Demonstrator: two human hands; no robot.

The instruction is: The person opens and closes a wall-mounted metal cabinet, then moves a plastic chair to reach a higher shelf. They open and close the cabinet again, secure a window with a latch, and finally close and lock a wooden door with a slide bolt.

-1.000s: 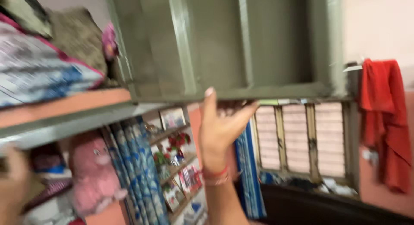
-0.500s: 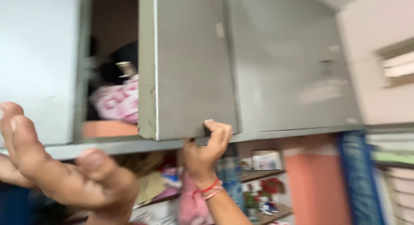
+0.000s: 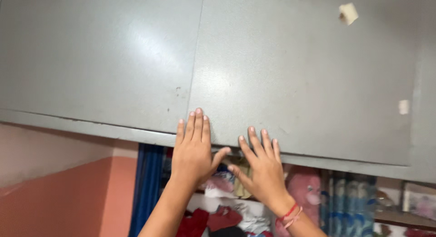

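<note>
1. Grey metal cabinet doors (image 3: pixel 290 78): two flat panels high overhead, meeting at a vertical seam just above my left fingertips; both lie flush with the frame, so I judge them shut or very nearly so.
2. Shelves below (image 3: pixel 227 205): folded cloth in red and white, with a pink plush toy (image 3: pixel 305 191) to the right and a blue curtain (image 3: pixel 146 182) to the left.
3. My left hand (image 3: pixel 193 150): flat and open, fingers together, palm pressed on the lower edge of the right-hand door beside the seam; it grasps nothing.
4. My right hand (image 3: pixel 262 166): also spread flat against that same edge, empty (a red thread sits at the wrist).
5. Technique: I would push evenly with both palms near the seam, keeping fingertips clear of the gap.
</note>
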